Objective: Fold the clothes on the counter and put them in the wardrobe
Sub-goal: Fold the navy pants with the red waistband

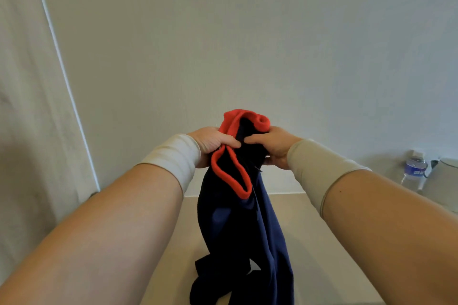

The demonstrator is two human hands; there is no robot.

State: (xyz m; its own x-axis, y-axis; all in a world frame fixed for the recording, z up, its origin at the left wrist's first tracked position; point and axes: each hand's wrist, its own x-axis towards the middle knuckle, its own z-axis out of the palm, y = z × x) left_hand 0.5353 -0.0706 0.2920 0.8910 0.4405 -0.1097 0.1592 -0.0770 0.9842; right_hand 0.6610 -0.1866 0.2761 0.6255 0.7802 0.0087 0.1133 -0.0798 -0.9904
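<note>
- Gripping the top of a dark blue garment, the left hand and the right hand sit almost thumb to thumb, both with fingers curled tight into the bunched cloth.
- The garment has a red lining that shows as a loop at the top, likely a hood or collar; which one I cannot tell.
- Its long axis runs straight down from the two hands: the cloth hangs as one narrow column, and its lower end trails onto the counter just in front of the person.
- Neither hand is nearer than the other; they hold the same bunch at the same height, left of centre and right of centre.
- The next move, as I judge it, turns on this: with both grips so close together the cloth cannot spread, so the hands would need to part sideways along the top edge before it can be laid flat on the counter for folding.
- A water bottle stands at the far right of the counter, well apart from the garment.
- No wardrobe shows in this view.
</note>
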